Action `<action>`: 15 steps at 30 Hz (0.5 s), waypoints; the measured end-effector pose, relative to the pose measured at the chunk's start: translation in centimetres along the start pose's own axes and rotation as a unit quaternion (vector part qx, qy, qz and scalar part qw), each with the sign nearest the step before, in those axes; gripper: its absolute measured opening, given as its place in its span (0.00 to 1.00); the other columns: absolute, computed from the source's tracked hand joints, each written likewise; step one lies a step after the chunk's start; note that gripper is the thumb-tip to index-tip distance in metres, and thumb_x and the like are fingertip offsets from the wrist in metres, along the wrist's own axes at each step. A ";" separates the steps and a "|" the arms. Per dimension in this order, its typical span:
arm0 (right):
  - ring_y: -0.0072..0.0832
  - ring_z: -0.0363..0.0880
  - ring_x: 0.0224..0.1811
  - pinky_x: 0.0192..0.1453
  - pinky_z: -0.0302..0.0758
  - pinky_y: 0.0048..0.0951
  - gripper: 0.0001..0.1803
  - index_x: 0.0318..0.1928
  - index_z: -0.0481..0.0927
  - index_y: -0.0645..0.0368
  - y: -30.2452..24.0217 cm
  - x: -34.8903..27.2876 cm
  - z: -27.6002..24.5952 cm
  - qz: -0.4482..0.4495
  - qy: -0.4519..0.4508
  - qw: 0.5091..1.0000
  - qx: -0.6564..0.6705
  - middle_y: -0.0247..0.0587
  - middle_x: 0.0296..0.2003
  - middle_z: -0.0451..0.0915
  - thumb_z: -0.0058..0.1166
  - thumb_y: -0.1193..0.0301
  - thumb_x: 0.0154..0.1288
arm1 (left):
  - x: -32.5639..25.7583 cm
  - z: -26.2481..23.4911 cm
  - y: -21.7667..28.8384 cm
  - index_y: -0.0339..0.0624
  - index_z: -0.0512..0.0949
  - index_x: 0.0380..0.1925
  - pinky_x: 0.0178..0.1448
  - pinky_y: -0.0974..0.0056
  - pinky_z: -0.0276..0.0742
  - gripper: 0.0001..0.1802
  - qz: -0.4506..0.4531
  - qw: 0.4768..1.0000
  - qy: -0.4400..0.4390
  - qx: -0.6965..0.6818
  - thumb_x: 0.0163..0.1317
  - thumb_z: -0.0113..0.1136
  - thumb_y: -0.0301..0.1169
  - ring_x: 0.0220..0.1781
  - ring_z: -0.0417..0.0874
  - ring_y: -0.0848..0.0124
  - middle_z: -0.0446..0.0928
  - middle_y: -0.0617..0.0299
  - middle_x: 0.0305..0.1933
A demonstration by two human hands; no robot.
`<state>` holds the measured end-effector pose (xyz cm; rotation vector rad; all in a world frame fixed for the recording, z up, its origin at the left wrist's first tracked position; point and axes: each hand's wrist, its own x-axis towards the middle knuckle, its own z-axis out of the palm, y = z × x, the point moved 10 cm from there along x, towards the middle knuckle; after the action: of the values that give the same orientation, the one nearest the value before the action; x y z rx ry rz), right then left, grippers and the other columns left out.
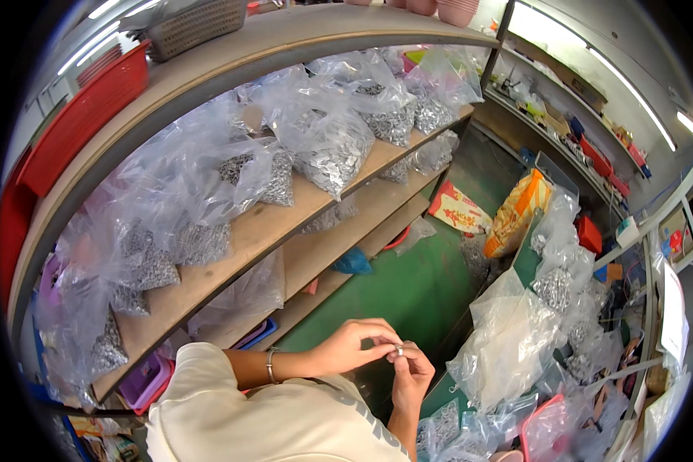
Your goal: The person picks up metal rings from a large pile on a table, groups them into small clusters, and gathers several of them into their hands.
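Observation:
In front of my body my two hands meet at the fingertips around a small silvery metal piece [398, 351]. Its exact kind is too small to make out. My left hand [353, 346], with a metal bracelet [270, 365] on its wrist, is closed in a pinch on one side of the piece. From the other side, the thumb and bent fingers of my right hand [412, 375] grip it. Fingers cover part of the piece.
Wooden shelves [215, 286] on the left carry clear plastic bags [327, 150] of small metal parts. Red trays [85, 123] and a grey basket [189, 31] stand on top. More bags [508, 339] crowd the right, near an orange-and-white sack [520, 212] by the green floor [369, 304].

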<state>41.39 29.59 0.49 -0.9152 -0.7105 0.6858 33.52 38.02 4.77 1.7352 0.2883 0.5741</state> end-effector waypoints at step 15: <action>0.19 0.72 0.33 0.40 0.67 0.19 0.06 0.39 0.78 0.67 7.1 8.4 7.5 0.077 -0.150 0.982 -0.089 0.34 0.31 0.76 0.52 0.76 0.65 | -0.7 -11.4 -2.8 0.34 0.79 0.36 0.38 0.71 0.73 0.05 -0.033 0.979 0.198 0.036 0.58 0.60 0.20 0.33 0.78 0.76 0.77 0.61 0.35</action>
<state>38.86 42.60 -0.51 -1.0509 -0.9880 0.9206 27.28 47.90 3.69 1.6629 0.6518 0.8700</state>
